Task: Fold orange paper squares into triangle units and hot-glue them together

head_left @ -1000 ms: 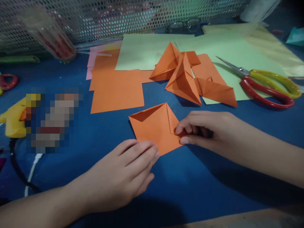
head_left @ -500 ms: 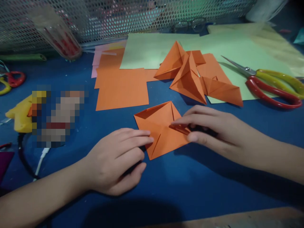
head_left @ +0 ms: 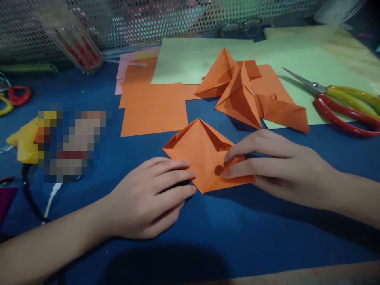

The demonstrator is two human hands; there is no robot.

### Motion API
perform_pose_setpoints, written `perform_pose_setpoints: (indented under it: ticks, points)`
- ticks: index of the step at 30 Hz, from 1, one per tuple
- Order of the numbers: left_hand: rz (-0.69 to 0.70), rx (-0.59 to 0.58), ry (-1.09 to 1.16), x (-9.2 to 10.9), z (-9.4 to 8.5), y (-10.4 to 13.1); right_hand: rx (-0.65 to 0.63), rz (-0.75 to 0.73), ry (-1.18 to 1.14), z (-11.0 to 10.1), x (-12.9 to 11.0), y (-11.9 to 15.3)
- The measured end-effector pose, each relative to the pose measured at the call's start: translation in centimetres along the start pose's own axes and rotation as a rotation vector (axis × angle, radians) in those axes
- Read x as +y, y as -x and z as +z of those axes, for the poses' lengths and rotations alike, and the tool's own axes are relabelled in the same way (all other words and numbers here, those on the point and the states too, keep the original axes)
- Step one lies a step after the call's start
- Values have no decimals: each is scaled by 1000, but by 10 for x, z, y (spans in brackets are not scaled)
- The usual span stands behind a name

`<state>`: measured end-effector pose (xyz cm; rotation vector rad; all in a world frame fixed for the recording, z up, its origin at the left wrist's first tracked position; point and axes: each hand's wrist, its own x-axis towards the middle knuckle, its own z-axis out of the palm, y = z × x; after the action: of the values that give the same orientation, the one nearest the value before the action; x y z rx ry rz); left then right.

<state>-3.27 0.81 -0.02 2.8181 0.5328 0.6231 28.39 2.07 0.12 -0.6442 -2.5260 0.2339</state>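
A partly folded orange paper (head_left: 204, 158) lies on the blue table top (head_left: 178, 257), its top corner pointing away from me and its flaps slightly raised. My left hand (head_left: 157, 194) rests with its fingertips on the paper's lower left edge, the fingers fairly straight and the thumb hidden beneath. On the right side, my right hand (head_left: 273, 170) has its fingertips on the paper and its thumb underneath, out of sight; it pinches that side. Folded orange paper pieces (head_left: 237, 95) stand behind the paper, and flat orange sheets (head_left: 154, 109) lie to their left.
Scissors with red and yellow handles (head_left: 344, 107) lie on green paper (head_left: 320, 59) at the right. A yellow object (head_left: 28, 138) with cables is at the left. Behind stand a clear jar (head_left: 84, 53) and a perforated metal screen (head_left: 142, 19). More scissors (head_left: 19, 95) lie far left.
The orange paper has turned and its right part has opened out wider. My right hand has shifted its fingers onto that part. My left fingertips have moved slightly right.
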Motion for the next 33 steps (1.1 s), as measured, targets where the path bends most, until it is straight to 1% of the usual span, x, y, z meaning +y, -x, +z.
perform_pose_setpoints:
  ticks: [2,4,6,10,11,13,16,20,23,26,29,31,33]
  points:
    - [11,-20,-8,1,-1,0,-63,-39,-59,-2,-1,-3]
    - [-3,-23,-1,2,-2,-1,-115,-42,-98,-3,-3,-6]
    - [-69,-15,7,2,-2,-2,-140,-36,-112,-3,-5,-7]
    - [-265,-17,16,-1,1,-4,-149,-41,-89,-2,-6,-6]
    - [-296,-16,29,-2,1,-4,-147,-47,-81,-3,-6,-6]
    - [-315,-4,71,-3,2,-4,-151,-46,-78,-3,-8,-5]
    - [-281,18,124,-3,2,-5,-152,-21,-106,-2,-11,-5]
    - [-253,30,112,-1,0,-5,-128,23,-132,0,-13,-8]
    - [-210,45,112,0,-1,-4,-133,-19,-134,-2,-11,-9]
    - [-144,55,111,-1,-1,-3,-172,-48,-126,-4,-9,-9]
    - [-28,42,103,0,-2,-4,-181,-23,-153,-4,-9,-9]
    - [73,21,58,2,-3,-7,-147,4,-194,-2,-10,-9]
    - [135,0,-2,4,-4,-11,-116,53,-253,0,-11,-9]
